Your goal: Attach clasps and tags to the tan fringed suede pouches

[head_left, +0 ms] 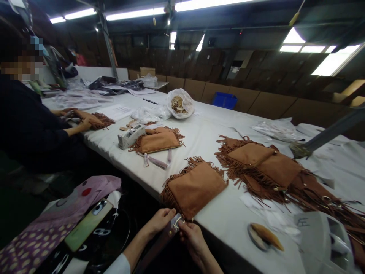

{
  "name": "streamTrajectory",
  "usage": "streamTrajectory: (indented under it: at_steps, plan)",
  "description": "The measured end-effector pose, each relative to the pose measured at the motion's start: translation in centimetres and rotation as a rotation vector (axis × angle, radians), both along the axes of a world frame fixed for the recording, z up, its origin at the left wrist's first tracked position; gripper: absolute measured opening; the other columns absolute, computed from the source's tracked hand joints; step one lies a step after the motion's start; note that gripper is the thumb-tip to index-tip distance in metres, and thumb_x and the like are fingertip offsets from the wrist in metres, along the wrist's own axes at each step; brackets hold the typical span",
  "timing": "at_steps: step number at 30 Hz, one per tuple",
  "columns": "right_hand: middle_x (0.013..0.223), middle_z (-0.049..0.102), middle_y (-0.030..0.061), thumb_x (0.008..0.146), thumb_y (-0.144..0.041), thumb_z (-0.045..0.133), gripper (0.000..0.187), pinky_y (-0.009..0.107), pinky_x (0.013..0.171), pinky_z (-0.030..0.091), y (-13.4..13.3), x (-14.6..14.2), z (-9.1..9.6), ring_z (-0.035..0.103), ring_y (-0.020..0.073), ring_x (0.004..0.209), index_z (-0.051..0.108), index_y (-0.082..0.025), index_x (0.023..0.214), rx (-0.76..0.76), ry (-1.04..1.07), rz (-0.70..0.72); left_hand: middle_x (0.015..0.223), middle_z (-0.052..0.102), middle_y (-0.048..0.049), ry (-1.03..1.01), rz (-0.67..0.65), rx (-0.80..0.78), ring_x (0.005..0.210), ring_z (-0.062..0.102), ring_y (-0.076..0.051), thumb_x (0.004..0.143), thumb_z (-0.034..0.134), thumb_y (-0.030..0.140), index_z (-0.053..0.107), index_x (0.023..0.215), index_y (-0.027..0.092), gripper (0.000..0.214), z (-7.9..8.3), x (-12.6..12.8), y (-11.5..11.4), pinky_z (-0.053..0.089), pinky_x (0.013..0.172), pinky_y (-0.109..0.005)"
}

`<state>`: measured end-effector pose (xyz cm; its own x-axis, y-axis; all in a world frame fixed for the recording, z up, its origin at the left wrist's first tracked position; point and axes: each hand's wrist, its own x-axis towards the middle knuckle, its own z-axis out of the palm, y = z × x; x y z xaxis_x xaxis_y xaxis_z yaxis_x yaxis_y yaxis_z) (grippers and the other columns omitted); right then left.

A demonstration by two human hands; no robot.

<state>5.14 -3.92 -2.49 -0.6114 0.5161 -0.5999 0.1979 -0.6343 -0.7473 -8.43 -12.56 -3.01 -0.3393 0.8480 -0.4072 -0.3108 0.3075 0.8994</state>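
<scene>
My left hand (160, 220) and my right hand (191, 236) meet just below the table's near edge, both pinched on a small metal clasp (176, 221) at the end of a brown strap (159, 243). Directly above them a tan suede fringed bag (196, 188) lies flat on the white table (211, 133). A stack of the same fringed bags (265, 165) lies to its right.
Another fringed bag (158, 140) and a tape dispenser (129, 137) sit farther left. A seated person's hand (85, 123) rests on a bag at left. A phone (88, 225) lies on a patterned cloth by my lap. A plastic bag (179, 102) stands at the back.
</scene>
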Motion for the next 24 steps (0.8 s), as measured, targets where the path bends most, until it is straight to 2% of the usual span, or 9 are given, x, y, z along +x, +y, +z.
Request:
streamTrajectory:
  at_steps: [3,5,10,13,16,24]
  plan:
    - [0.046,0.053,-0.0026,0.05,-0.05,0.084,0.046,0.017,0.041,0.03,0.1,0.1,-0.3,0.04,0.0042,0.041,0.065,-0.009,0.063,0.0,0.006,0.0,0.064,0.066,-0.0045,-0.109,-0.159,-0.025,0.047,0.055,-0.011,0.067,0.066,0.064,0.068,0.077,0.01,0.056,0.1,0.1,-1.6,0.039,0.049,-0.023]
    - [0.045,0.053,-0.0026,0.051,-0.05,0.084,0.047,0.017,0.041,0.029,0.1,0.2,-0.5,0.04,0.0042,0.041,0.066,-0.009,0.063,0.009,0.013,-0.002,0.069,0.069,-0.0072,-0.158,-0.182,-0.03,0.043,0.056,-0.011,0.067,0.067,0.065,0.069,0.083,0.01,0.057,0.0,0.6,-2.1,0.039,0.046,-0.023]
    - [0.049,0.057,-0.0004,0.056,-0.047,0.084,0.042,0.018,0.044,0.03,-0.3,0.2,-0.2,0.044,0.0055,0.043,0.066,-0.009,0.065,0.037,0.052,-0.011,0.065,0.068,-0.0064,-0.195,-0.007,-0.014,0.05,0.06,-0.013,0.067,0.064,0.064,0.066,0.077,0.011,0.054,-0.5,1.9,-1.8,0.043,0.049,-0.023]
    - [0.052,0.057,-0.0014,0.059,-0.043,0.083,0.038,0.019,0.048,0.035,-0.6,0.1,0.4,0.05,0.008,0.048,0.067,-0.011,0.072,-0.019,0.089,0.002,0.06,0.066,-0.0066,-0.192,0.083,-0.026,0.049,0.06,-0.014,0.064,0.066,0.061,0.064,0.07,0.01,0.051,-0.6,2.3,-1.5,0.041,0.047,-0.023]
    - [0.048,0.053,-0.0025,0.057,-0.04,0.083,0.036,0.02,0.047,0.035,-0.6,-0.6,0.8,0.051,0.0096,0.047,0.065,-0.011,0.066,-0.081,0.086,0.017,0.057,0.066,-0.0078,-0.176,0.131,-0.047,0.044,0.057,-0.013,0.061,0.067,0.062,0.063,0.065,0.011,0.051,-0.6,2.4,-1.4,0.036,0.042,-0.022]
    - [0.045,0.05,-0.0033,0.055,-0.043,0.08,0.038,0.02,0.041,0.031,-1.0,-2.1,-0.3,0.042,0.0068,0.039,0.06,-0.012,0.057,-0.015,0.052,-0.066,0.055,0.065,-0.0053,-0.059,0.207,-0.091,0.033,0.045,-0.008,0.066,0.056,0.072,0.063,0.067,0.012,0.06,0.0,3.3,-1.5,0.026,0.036,-0.02]
